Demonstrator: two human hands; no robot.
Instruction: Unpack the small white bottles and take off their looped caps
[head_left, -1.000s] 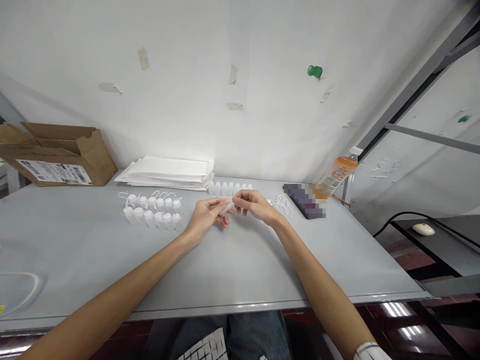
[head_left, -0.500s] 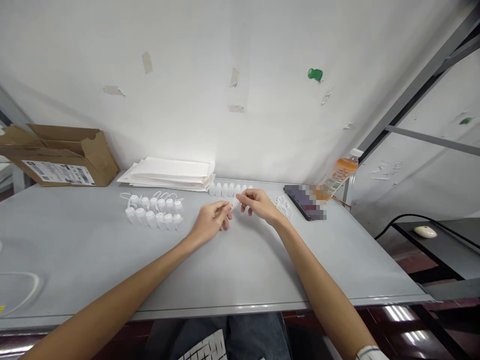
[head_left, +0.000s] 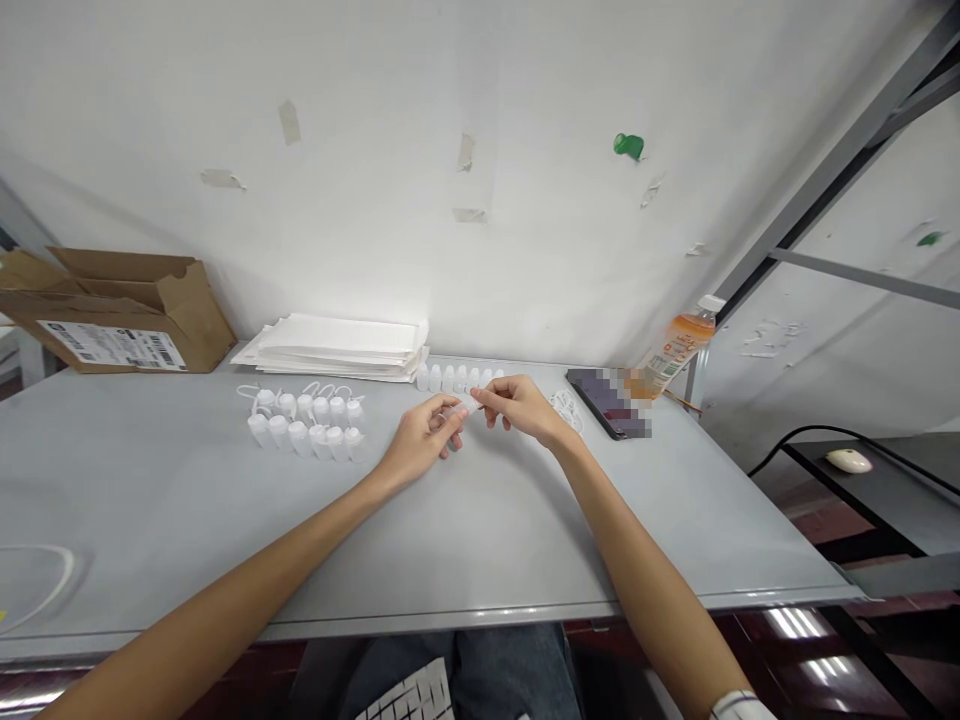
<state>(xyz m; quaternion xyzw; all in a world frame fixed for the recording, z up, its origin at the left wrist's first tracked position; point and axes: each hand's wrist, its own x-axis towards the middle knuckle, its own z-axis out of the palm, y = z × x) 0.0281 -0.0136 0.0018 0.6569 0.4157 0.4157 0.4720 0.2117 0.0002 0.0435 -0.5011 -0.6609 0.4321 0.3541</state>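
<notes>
My left hand (head_left: 421, 440) and my right hand (head_left: 516, 408) meet above the middle of the grey table (head_left: 465, 530). Both pinch a small white plastic bottle (head_left: 459, 410) held between their fingertips. To the left stand two rows of several small white bottles with looped caps (head_left: 306, 424). A row of several uncapped white bottles (head_left: 457, 378) stands just behind my hands. A heap of white looped caps (head_left: 564, 406) lies right of my right hand.
A stack of white sheets (head_left: 334, 344) lies against the wall. An open cardboard box (head_left: 112, 308) sits at the far left. A dark phone (head_left: 609, 402) and an orange drink bottle (head_left: 672, 350) are at the right. A metal frame and a side desk with a mouse (head_left: 847, 460) stand further right.
My hands have stayed together on the small bottle, with the fingers shifting slightly around it. The view moved a little; nothing else on the table changed.
</notes>
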